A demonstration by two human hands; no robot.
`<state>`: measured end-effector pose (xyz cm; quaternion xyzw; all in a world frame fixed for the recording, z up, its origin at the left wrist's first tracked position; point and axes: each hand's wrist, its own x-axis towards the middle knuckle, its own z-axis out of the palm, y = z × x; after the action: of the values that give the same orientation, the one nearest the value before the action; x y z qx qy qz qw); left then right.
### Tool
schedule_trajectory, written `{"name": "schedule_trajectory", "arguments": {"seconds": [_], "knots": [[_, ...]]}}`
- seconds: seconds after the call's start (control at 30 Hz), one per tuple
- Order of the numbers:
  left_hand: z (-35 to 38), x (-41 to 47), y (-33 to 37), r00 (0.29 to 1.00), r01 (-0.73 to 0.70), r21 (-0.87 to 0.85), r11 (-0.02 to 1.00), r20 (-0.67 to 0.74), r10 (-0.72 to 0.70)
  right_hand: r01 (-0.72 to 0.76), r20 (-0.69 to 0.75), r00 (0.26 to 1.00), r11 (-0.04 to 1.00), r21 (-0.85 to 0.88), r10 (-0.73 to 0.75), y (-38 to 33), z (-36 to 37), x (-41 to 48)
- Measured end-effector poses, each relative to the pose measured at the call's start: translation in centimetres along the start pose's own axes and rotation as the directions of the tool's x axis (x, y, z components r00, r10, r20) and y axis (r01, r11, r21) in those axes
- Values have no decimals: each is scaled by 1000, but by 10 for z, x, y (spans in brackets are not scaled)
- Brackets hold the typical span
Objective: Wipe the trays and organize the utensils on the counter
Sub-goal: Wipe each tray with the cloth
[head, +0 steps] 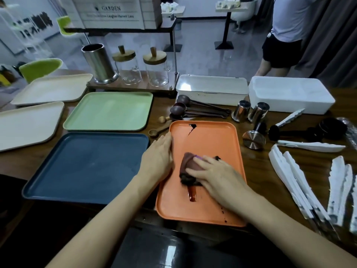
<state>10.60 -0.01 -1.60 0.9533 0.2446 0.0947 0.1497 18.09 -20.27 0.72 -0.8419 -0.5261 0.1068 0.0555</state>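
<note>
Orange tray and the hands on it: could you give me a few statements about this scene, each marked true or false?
1. The right hand presses a cloth onto the orange tray. True.
2. The orange tray is already spotless. False: dark smears remain near its far edge and beside the cloth.
3. The left hand hangs in the air. False: it rests on the orange tray's left edge.
4. Both glass jars have lids on. True.

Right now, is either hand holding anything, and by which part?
The right hand presses the top of a dark cloth; the left hand steadies the orange tray at its left rim.
</note>
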Motion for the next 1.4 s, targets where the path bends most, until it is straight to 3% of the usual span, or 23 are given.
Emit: {"name": "schedule_trajectory", "arguments": {"seconds": [0.13, 0.27, 0.47, 0.57, 0.67, 0.83, 1.0, 1.2, 1.4], "knots": [[-4, -1, 4, 1000, -8, 17, 1000, -5, 8, -138, -121, 984, 990, -34, 133, 31, -6, 80], [-3, -2, 2, 1000, -13, 23, 1000, -20, 14, -203, -151, 969, 979, -21, 197, 37, -4, 115], [2, 1, 5, 1000, 6, 34, 999, -26, -5, -12, -50, 999, 996, 92, 17, 2, 0, 39], [3, 1, 5, 999, 30, 33, 999, -22, -29, 53, 45, 997, 996, 71, -57, -12, 5, -11], [1, 0, 7, 999, 26, 38, 999, -26, -25, 11, 74, 997, 997, 75, -17, -5, -1, -47], [-1, -1, 7, 999, 20, 53, 998, -28, -18, -123, -16, 992, 986, 108, 126, 5, -7, -58], [-10, -10, 7, 997, -65, 59, 996, -37, 68, -126, -56, 990, 989, 73, 130, 0, -6, -58], [-14, -94, 8, 986, -38, -134, 990, 153, 59, -99, -17, 995, 995, 14, 99, 1, -5, -60], [-13, -143, -6, 965, -142, -108, 984, 204, 162, -68, 66, 996, 984, 163, 58, 16, -19, -63]]}}
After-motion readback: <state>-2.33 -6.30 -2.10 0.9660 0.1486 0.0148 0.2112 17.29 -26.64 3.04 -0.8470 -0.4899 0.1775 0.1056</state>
